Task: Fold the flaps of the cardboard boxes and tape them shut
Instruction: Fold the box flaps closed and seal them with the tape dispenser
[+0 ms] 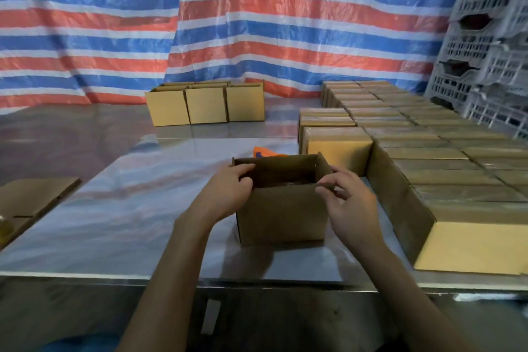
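An open brown cardboard box [281, 213] stands on the steel table [137, 208] right in front of me, its flaps upright. My left hand [228, 190] grips the box's left flap, fingers curled over the top edge. My right hand [347, 203] pinches the near right corner of the rim between thumb and fingers. Something dark lies inside the box, too dim to make out. An orange and blue object [264, 151], perhaps a tape dispenser, peeks out just behind the box.
Rows of taped boxes [428, 151] fill the table's right side. Three open boxes [205, 104] stand at the back centre. Flat cardboard [31, 197] lies at the left edge. Grey plastic crates [485, 37] are stacked at the far right. A striped tarp hangs behind.
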